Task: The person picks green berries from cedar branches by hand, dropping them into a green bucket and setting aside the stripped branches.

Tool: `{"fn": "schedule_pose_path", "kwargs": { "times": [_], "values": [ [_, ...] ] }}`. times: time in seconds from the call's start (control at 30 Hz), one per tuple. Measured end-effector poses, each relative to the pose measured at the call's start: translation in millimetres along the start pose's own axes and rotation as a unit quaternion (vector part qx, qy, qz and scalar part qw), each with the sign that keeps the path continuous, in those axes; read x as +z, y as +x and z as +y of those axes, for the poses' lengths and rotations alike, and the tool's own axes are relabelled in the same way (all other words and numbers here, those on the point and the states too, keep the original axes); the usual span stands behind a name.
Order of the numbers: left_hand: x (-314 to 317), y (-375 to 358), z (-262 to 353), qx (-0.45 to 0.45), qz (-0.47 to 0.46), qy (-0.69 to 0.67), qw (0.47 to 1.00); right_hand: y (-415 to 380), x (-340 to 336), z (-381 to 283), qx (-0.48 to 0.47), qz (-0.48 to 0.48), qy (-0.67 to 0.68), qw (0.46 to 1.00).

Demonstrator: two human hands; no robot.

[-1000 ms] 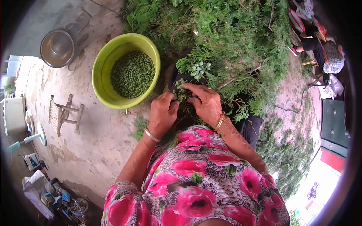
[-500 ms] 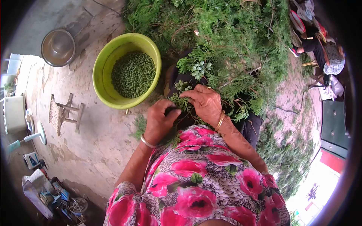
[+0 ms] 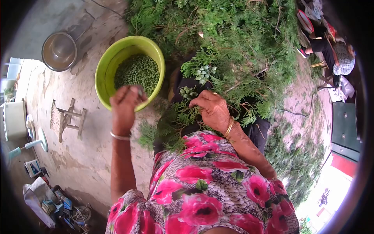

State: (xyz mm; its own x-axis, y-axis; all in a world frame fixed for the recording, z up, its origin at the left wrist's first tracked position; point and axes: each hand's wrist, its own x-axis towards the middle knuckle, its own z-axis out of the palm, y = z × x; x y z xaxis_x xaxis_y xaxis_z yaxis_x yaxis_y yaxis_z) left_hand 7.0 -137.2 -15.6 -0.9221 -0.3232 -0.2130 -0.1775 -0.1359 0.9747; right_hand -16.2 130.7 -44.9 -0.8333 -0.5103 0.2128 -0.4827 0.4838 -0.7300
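My left hand [image 3: 126, 103] is over the near rim of a yellow-green plastic tub [image 3: 104, 58], fingers curled together and slightly blurred. Whatever is between its fingertips is too smeared to name. Inside the tub lies a heap of small round green cones [image 3: 140, 72]. Over my lap, my right hand [image 3: 214, 111] is closed, thumb and index finger pinching a leafy arborvitae branch [image 3: 187, 113]. Just beyond its fingers sits a cluster of green cones [image 3: 188, 92], and a paler bluish cluster [image 3: 205, 73] shows farther out on the foliage.
A large pile of cut green branches [image 3: 233, 35] covers the ground ahead and to the right. On the left are a metal basin [image 3: 59, 50], a small wooden stool [image 3: 67, 119] and a fan [image 3: 42, 139]. Another person [image 3: 331, 54] sits at the far right.
My left hand has moved left and forward from the branch on my lap to the tub. My right hand stays at the branch, nearly where it was.
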Motion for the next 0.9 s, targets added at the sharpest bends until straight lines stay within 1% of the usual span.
{"fn": "schedule_pose_path", "kwargs": {
  "times": [0.03, 0.07, 0.1, 0.13, 0.17, 0.2, 0.27, 0.3, 0.37, 0.4, 0.47, 0.63, 0.7, 0.73, 0.8, 0.83, 0.9],
  "values": [
    [-5.1, 14.6, 1.5, 0.001, 0.001, 0.000, 1.000, 0.3, 0.1, -0.4, 0.000, -0.001, 0.001, 1.000],
    [-8.6, 28.7, 4.8, 0.208, 0.078, 0.329, 0.918, 0.6, 0.4, -1.2, -0.001, -0.001, 0.003, 1.000],
    [-9.2, 35.3, 8.3, 0.382, 0.143, 0.603, 0.685, 1.0, 1.1, -0.8, -0.003, -0.001, 0.004, 1.000],
    [-5.8, 32.9, 10.0, 0.385, 0.143, 0.603, 0.684, 1.3, 1.8, 0.1, -0.006, 0.000, -0.005, 1.000],
    [10.3, 23.2, 19.2, 0.299, 0.048, 0.513, 0.803, 0.7, 1.9, 1.4, -0.006, 0.001, -0.015, 1.000],
    [26.7, 14.6, 22.1, 0.199, -0.049, 0.404, 0.892, -0.7, 2.0, 2.1, -0.002, 0.002, -0.016, 1.000],
    [55.5, 6.7, 12.5, 0.274, -0.181, 0.382, 0.864, -0.5, 3.6, 2.9, -0.002, 0.010, -0.006, 1.000],
    [66.1, 3.8, 7.3, 0.273, -0.182, 0.381, 0.864, -0.4, 4.0, 2.9, 0.000, 0.010, -0.006, 1.000],
    [81.9, 0.0, -2.5, 0.300, -0.233, 0.448, 0.809, -0.7, 2.8, 2.9, -0.011, 0.016, 0.000, 1.000],
    [85.0, 1.3, -5.0, 0.300, -0.235, 0.445, 0.810, -1.0, 2.1, 2.7, -0.009, 0.015, -0.002, 1.000],
    [89.5, 7.6, -7.7, 0.312, -0.253, 0.465, 0.789, -0.6, 1.8, 1.7, -0.004, 0.010, -0.009, 1.000],
    [90.3, 17.1, -19.4, 0.324, -0.274, 0.437, 0.793, -0.5, 3.0, 3.1, -0.001, 0.016, -0.011, 1.000],
    [88.9, 13.5, -19.0, 0.296, -0.257, 0.410, 0.824, -0.3, 2.1, 3.9, 0.003, 0.013, -0.007, 1.000],
    [87.3, 11.8, -23.6, 0.296, -0.258, 0.410, 0.823, -0.5, 1.6, 4.6, 0.005, 0.007, -0.002, 1.000],
    [84.4, 7.8, -36.1, 0.257, -0.197, 0.312, 0.893, -0.2, 2.0, 5.2, 0.009, 0.001, 0.004, 1.000],
    [83.6, 5.0, -39.5, 0.256, -0.197, 0.312, 0.893, 0.6, 2.3, 4.8, 0.006, 0.004, 0.015, 1.000],
    [85.3, -1.5, -42.3, 0.117, -0.143, 0.189, 0.964, 0.7, 2.1, 3.6, 0.004, 0.005, 0.026, 1.000]
  ]
}}
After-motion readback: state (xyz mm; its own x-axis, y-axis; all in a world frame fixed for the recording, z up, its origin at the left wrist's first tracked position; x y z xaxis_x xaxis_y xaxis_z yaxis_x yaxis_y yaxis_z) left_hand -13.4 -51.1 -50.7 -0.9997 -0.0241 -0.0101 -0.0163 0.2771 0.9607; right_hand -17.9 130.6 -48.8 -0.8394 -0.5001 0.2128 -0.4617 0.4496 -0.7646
